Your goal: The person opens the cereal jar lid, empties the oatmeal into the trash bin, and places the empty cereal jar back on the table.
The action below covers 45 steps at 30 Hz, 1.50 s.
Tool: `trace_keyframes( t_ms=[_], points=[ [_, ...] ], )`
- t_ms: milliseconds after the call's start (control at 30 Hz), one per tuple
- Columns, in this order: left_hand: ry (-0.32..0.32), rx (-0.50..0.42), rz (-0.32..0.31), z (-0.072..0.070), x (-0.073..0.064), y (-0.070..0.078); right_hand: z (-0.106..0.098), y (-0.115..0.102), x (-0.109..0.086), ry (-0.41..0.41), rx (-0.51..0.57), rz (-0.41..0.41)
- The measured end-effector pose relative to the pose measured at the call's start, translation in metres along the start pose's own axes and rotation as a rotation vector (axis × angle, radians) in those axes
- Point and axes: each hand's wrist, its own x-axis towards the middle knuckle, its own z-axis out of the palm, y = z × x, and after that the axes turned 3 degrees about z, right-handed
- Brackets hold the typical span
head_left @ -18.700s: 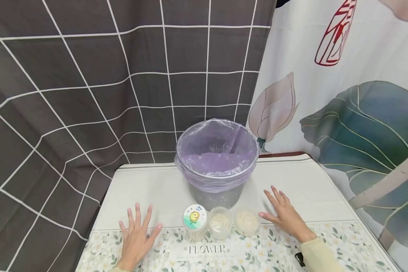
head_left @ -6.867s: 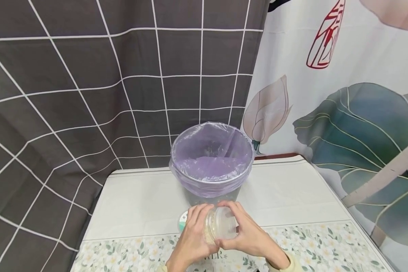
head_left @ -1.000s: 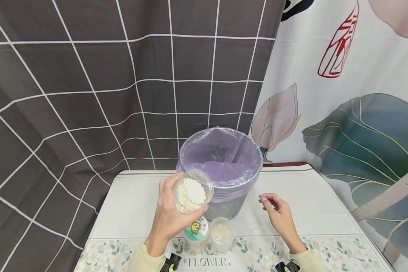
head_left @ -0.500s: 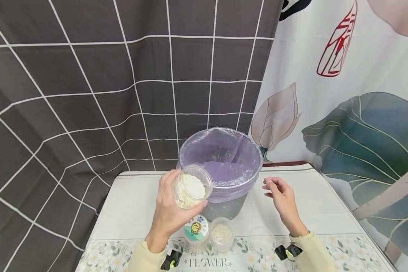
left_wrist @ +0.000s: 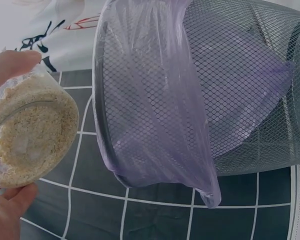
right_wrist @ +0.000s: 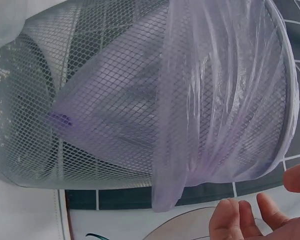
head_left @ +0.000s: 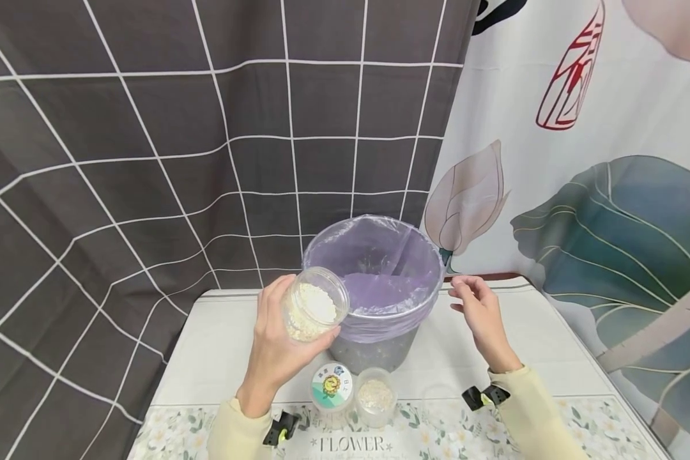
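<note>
My left hand (head_left: 276, 348) grips a clear plastic jar (head_left: 316, 304) of pale flakes, held up at the left rim of the bin. The jar has no lid and leans toward the bin; the left wrist view shows flakes (left_wrist: 32, 132) packed against its base. A mesh bin (head_left: 374, 354) stands behind the jars, lined with a purple plastic bag (head_left: 379, 291) folded over its rim. Beside the bin's right rim, my right hand (head_left: 483, 313) hangs with loosely curled fingers and holds nothing. In the right wrist view its fingertips (right_wrist: 230, 210) are apart from the bag.
In front of the bin stand a jar with a printed sunflower lid (head_left: 331, 386) and a second tub of flakes (head_left: 375, 397). A clear round lid (head_left: 441, 399) lies to their right on the flowered tablecloth (head_left: 345, 444). Dark checked curtain (head_left: 316, 160) hangs close behind the bin.
The jar, once in the row on the table, was gripped by both hands, then lifted, lidless, in my left. Lately it shifts slightly left and up, while my right hand rises beside the bin.
</note>
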Motion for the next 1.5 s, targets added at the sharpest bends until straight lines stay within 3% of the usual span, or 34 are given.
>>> trace_keyframes(
  t_ms=[533, 933, 1500],
  points=[
    [-0.050, 0.027, -0.015, 0.008, 0.004, -0.010, 0.002, -0.019, 0.018, -0.029, -0.039, -0.071],
    [-0.069, 0.020, -0.030, 0.011, 0.009, -0.015, 0.004, -0.035, 0.037, -0.186, -0.101, -0.050],
    [-0.088, 0.034, -0.029, 0.014, 0.014, -0.018, 0.016, -0.052, 0.054, -0.199, -0.342, -0.153]
  ],
)
